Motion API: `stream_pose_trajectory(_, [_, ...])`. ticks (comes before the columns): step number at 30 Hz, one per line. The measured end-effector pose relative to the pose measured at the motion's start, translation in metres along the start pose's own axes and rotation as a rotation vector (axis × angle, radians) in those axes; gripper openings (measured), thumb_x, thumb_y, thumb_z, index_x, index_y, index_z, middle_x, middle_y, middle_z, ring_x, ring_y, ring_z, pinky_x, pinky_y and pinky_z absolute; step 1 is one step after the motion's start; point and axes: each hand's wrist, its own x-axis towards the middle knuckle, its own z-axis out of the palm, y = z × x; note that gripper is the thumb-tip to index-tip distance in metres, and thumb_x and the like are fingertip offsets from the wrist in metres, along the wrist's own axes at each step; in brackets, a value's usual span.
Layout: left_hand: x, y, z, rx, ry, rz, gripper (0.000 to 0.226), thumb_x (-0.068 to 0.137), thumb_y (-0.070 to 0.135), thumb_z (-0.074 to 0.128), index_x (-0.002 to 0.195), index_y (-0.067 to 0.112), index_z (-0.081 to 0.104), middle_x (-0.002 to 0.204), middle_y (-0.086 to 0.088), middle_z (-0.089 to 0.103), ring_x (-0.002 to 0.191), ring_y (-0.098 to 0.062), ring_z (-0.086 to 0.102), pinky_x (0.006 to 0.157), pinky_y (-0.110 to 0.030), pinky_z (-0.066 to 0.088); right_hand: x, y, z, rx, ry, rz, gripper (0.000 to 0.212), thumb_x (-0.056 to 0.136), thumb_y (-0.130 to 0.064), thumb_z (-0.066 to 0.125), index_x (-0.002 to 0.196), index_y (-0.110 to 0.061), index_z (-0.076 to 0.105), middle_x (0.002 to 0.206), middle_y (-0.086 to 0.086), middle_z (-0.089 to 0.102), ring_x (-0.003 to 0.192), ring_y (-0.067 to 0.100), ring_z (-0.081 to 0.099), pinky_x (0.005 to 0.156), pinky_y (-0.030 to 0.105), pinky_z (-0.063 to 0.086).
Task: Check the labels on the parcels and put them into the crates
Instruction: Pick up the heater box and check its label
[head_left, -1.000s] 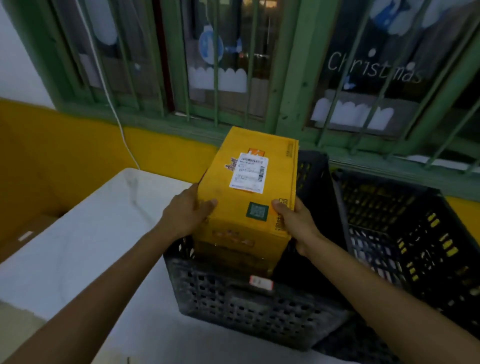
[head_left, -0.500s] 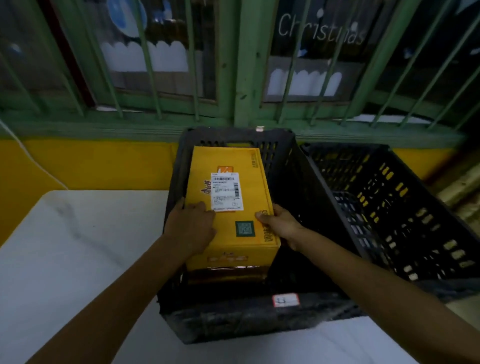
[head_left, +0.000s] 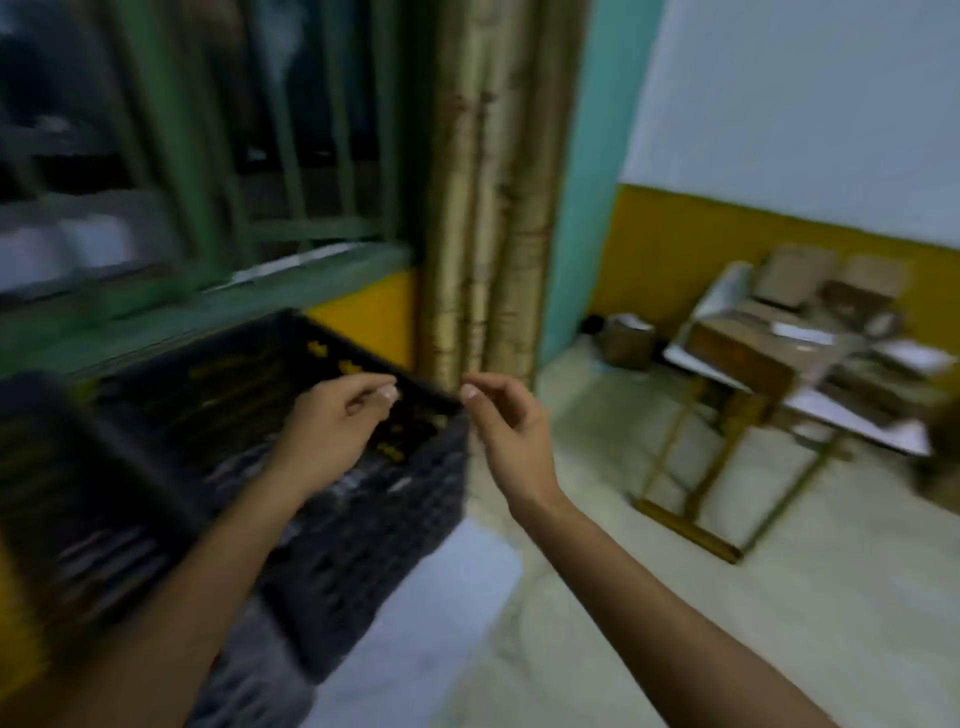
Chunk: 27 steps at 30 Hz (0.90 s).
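**Empty hands by the crate, parcels off to the right**

The next pick depends on one relation: the remaining parcels (head_left: 737, 348) lie ahead and to the right of both hands, well apart from them across the floor. They are heaped on a second worktop (head_left: 857, 415) against the yellow-banded wall. The right hand (head_left: 511, 431) is the nearer one, so the reach probably starts on that side. The nearest brown box seems to lie with its long axis slanting from upper left to lower right, though blur makes this uncertain.

Two worktops are in view, the far one and the near white one (head_left: 441, 597) carrying the crates. There are two black crates, one (head_left: 363, 519) under the left hand (head_left: 332, 431) and another (head_left: 78, 493) at the left edge. The parcels are several, too smeared to count.

The grip of each hand holds nothing, with the fingers loosely curled. The left hangs over the crate's open top, and the right is just outside its far corner. Whether either touches the rim cannot be told.
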Motion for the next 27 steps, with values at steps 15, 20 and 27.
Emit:
stream_pose_trajectory(15, [0.08,0.238,0.481,-0.284,-0.695,0.196,0.021,0.094,0.03,0.056,0.114,0.032,0.061,0.104,0.02,0.063,0.097,0.004,0.06,0.072,-0.012,0.045,0.007,0.032,-0.522,-0.07,0.708,0.243,0.015,0.097,-0.02,0.054,0.093,-0.011,0.065,0.088,0.009,0.07,0.079,0.014,0.066,0.067,0.021,0.049])
stream_pose_trajectory(20, [0.136,0.249,0.552,-0.252,-0.726,0.166,0.027,0.094,0.028,0.055,0.121,0.025,0.06,0.106,0.016,0.062,0.1,0.0,0.059,0.073,-0.014,0.044,0.047,0.072,-0.582,-0.028,0.739,0.331,0.017,0.097,-0.023,0.053,0.091,-0.012,0.065,0.09,0.008,0.07,0.087,0.02,0.067,0.072,0.027,0.051])
stream_pose_trajectory(27, [0.264,0.234,0.66,-0.214,-0.733,0.154,0.034,0.095,0.028,0.054,0.129,0.022,0.054,0.116,0.007,0.059,0.102,0.0,0.055,0.077,-0.018,0.045,0.163,0.141,-0.649,-0.015,0.802,0.435,0.016,0.096,-0.023,0.054,0.088,-0.015,0.065,0.09,0.006,0.07,0.082,0.015,0.067,0.065,0.022,0.05])
